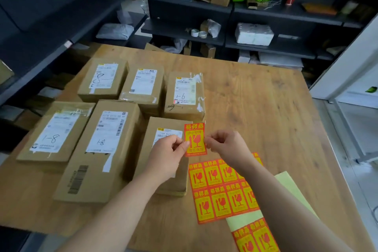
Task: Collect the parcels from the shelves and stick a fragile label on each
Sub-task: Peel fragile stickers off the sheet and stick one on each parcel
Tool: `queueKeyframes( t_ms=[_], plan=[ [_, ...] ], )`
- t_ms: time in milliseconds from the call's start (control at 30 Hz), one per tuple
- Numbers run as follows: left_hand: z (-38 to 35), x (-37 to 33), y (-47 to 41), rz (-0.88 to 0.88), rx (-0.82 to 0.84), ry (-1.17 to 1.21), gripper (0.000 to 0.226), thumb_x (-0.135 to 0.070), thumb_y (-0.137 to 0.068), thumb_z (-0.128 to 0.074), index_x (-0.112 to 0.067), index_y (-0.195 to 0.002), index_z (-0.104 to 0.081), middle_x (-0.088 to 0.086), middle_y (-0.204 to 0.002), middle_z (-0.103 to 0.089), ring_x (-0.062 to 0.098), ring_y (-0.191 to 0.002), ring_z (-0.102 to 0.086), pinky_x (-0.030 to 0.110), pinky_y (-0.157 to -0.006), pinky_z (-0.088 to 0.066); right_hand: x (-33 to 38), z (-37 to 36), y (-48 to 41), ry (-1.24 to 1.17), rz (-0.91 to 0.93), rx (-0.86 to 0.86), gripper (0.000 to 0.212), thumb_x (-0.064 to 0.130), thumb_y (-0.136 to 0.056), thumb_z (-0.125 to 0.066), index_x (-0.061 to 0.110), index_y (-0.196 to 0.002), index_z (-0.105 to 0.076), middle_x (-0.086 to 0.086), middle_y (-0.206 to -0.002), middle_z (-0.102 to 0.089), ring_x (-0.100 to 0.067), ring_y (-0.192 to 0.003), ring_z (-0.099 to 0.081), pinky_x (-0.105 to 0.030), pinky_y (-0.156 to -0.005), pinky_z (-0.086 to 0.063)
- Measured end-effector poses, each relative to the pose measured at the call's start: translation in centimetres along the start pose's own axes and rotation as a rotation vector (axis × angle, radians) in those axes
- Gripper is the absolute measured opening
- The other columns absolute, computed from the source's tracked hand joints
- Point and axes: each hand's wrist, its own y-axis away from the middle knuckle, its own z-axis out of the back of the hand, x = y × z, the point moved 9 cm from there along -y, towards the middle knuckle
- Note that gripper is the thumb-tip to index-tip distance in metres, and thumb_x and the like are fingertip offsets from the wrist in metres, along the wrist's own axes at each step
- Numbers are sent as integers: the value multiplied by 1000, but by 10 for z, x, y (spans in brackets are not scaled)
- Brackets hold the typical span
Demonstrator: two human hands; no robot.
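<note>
Several brown cardboard parcels with white address labels lie in two rows on the wooden table (255, 96). A red and yellow fragile label (195, 139) hangs upright between my hands. My left hand (169, 154) pinches its left edge and my right hand (227, 145) pinches its right edge. The label hovers over the right edge of the nearest parcel (163, 169). A sheet of fragile labels (221, 190) lies flat on the table just right of that parcel, under my right forearm.
A second label sheet (255, 237) with pale green backing paper (290, 186) lies at the table's near right. Dark shelves (184, 32) holding bags, boxes and tape rolls stand behind and to the left. A white door frame (347, 71) is on the right.
</note>
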Motion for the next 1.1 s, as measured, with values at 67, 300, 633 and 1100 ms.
queueKeyframes(
  t_ms=[67, 300, 633, 1100],
  plan=[
    [9, 10, -8, -2, 43, 17, 22, -31, -92, -58, -14, -80, -64, -1, -75, -67, 7, -66, -58, 30, -64, -47, 3, -13, -1, -4, -33, -29, 18, 21, -87, -66, 10, -72, -70, -5, -68, -68, -5, -57, -54, -22, -56, -46],
    [38, 12, -48, -57, 145, -100, 23, -33, -91, -61, -22, -73, -71, -14, -79, -68, 3, -76, -60, 25, -66, -43, 14, -37, -12, -3, -154, -139, 26, 26, -92, -58, 10, -73, -68, 2, -60, -58, -7, -48, -43, -20, -44, -36],
    [31, 8, -90, -63, 267, -271, 35, -39, -89, -61, -15, -65, -68, -10, -88, -70, 8, -86, -64, 32, -74, -47, 1, -46, -47, 58, -309, -166, 30, 21, -91, -52, 1, -71, -61, -8, -67, -57, -17, -60, -48, -31, -56, -43],
    [39, 8, -80, -149, 332, -453, 22, -42, -88, -60, -26, -77, -69, -10, -82, -66, 8, -78, -60, 34, -71, -52, 4, -58, -34, 114, -295, -74, 33, 24, -92, -53, -4, -77, -63, -7, -64, -51, -14, -53, -40, -25, -45, -34]
  ],
)
